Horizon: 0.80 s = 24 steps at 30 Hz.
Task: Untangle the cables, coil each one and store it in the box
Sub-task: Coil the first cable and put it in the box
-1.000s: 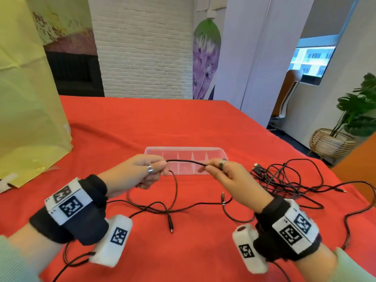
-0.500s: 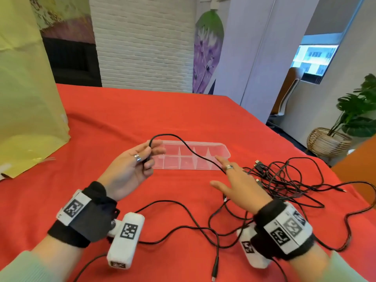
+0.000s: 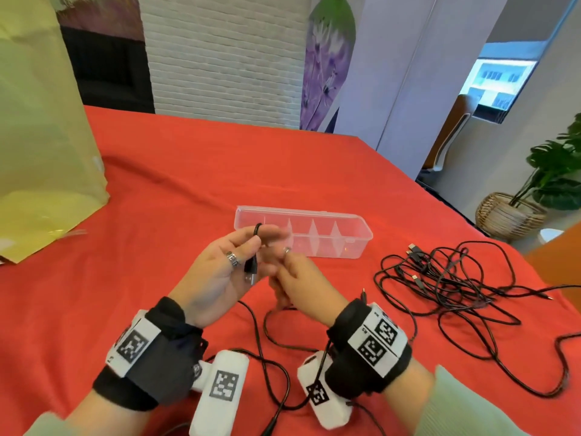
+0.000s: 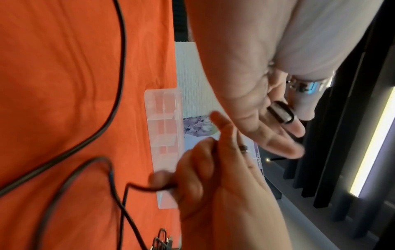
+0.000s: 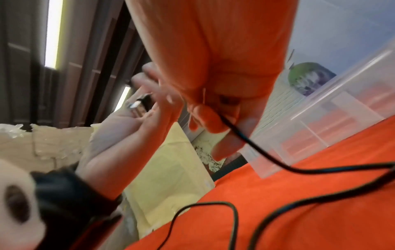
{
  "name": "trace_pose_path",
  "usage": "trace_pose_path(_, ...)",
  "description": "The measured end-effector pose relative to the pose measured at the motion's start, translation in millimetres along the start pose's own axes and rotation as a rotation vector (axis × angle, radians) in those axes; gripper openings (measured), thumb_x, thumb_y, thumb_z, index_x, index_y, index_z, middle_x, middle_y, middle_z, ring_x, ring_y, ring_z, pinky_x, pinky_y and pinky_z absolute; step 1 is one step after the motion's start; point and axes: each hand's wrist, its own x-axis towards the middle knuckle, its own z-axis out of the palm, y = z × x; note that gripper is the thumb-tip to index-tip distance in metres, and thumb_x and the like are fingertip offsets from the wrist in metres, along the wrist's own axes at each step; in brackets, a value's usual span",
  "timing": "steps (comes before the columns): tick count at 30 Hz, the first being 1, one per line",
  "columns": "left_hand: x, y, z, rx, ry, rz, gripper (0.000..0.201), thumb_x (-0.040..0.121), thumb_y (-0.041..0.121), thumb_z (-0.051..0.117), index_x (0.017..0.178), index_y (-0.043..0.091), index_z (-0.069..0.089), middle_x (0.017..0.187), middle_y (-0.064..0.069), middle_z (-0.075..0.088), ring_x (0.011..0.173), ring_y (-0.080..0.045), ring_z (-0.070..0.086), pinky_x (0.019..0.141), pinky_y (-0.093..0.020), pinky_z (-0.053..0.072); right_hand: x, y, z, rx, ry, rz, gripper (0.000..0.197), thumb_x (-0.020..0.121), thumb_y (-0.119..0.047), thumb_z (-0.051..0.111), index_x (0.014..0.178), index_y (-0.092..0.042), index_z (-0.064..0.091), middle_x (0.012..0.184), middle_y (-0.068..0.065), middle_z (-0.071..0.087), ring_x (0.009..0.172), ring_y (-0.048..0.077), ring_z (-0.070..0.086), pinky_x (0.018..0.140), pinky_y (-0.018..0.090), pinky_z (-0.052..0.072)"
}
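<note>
A black cable [image 3: 251, 265] runs over my left hand [image 3: 220, 272], which is raised palm up in front of the clear box [image 3: 355, 243]. The cable bends over the index finger under the thumb, and its USB plug [image 4: 280, 113] lies across the fingers. My right hand [image 3: 298, 281] is just right of it and pinches the same cable [image 5: 233, 132] lower down. From there the cable trails onto the red cloth toward me [image 3: 267, 363]. The divided box holds no cable that I can see. A tangle of black cables [image 3: 440, 278] lies on the cloth to the right.
A yellow-green paper bag [image 3: 41, 152] stands at the left on the red tablecloth [image 3: 188, 184]. Loose cable loops [image 3: 490, 357] spread toward the table's right edge. Beyond that edge are a chair and a potted plant [image 3: 540, 190].
My right hand, open over the table before, has moved to my left hand and taken hold of the cable. My left hand has turned palm up with the plug end in it.
</note>
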Motion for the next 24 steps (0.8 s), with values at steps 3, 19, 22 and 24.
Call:
trace_pose_path(3,2.4,0.3,-5.4,0.042,0.045,0.098,0.029,0.089,0.011,0.043,0.111,0.0,0.058,0.126,-0.008,0.062,0.115,-0.021,0.06,0.093,-0.032,0.051,-14.3,-5.3,2.1,-0.297,-0.238,-0.024,0.023,0.102,-0.026,0.034,0.1,-0.016,0.055,0.063,-0.009,0.043,0.05,0.003,0.044,0.055,0.018,0.037)
trace_pose_path(19,-6.5,-2.3,-13.2,0.898,-0.231,-0.28,0.031,0.101,0.025,0.033,0.096,0.016,0.062,0.051,-0.004,0.051,0.036,-0.014,0.031,0.04,-0.019,0.028,-33.2,7.0,-50.5,-0.282,0.126,-0.119,0.018,0.095,-0.022,0.053,0.08,-0.023,0.063,0.063,-0.009,0.055,0.055,0.003,0.046,0.056,0.016,0.033)
trace_pose_path(22,-9.1,2.2,-10.1,0.667,-0.23,-0.223,0.044,0.093,0.05,0.041,0.089,0.017,0.069,0.042,0.003,0.041,0.039,-0.01,0.024,0.044,-0.021,0.018,-24.4,16.2,-52.8,-0.38,0.285,-0.128,0.02,0.096,-0.026,0.05,0.087,-0.021,0.066,0.069,-0.015,0.059,0.065,-0.003,0.054,0.062,0.022,0.04)
trace_pose_path(24,-10.8,3.7,-8.8,0.542,-0.274,-0.179,0.047,0.082,0.058,0.051,0.095,0.017,0.071,0.042,0.005,0.044,0.041,-0.014,0.019,0.048,-0.028,0.017,-16.7,24.3,-51.0,-0.392,0.263,-0.062,0.024,0.099,-0.03,0.044,0.096,-0.025,0.066,0.089,-0.012,0.068,0.087,0.002,0.062,0.081,0.032,0.048)
